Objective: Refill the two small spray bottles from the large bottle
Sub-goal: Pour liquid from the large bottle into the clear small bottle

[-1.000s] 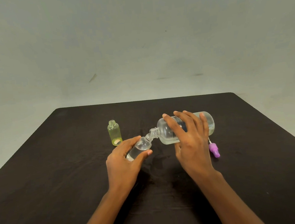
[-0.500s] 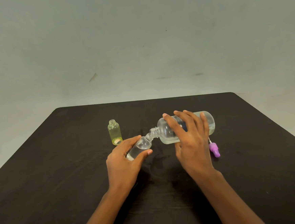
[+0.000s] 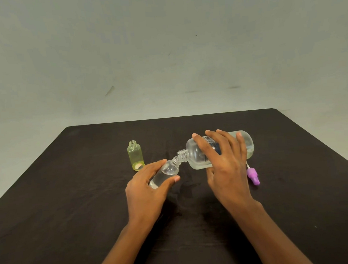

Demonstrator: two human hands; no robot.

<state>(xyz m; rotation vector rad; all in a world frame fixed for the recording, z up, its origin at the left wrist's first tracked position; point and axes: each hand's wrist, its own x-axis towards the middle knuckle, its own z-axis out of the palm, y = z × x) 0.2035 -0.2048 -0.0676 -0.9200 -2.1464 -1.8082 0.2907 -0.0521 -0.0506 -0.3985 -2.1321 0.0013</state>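
Left hand (image 3: 146, 194) grips tilted small clear spray bottle (image 3: 165, 173), right hand (image 3: 223, 161) grips large clear bottle (image 3: 195, 157), neck-to-neck. Narrow mouths: slight misalignment or overtilt likely spills onto dark surface (image 3: 70, 202).

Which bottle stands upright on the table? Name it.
The small yellow-green bottle, uncapped at the left. The small clear bottle is tilted in the left hand; the large bottle lies tipped in the right hand.

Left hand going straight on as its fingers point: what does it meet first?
Probably the left hand, with the small clear bottle it grips, meets the threaded neck of the large clear plastic bottle; depth unclear.
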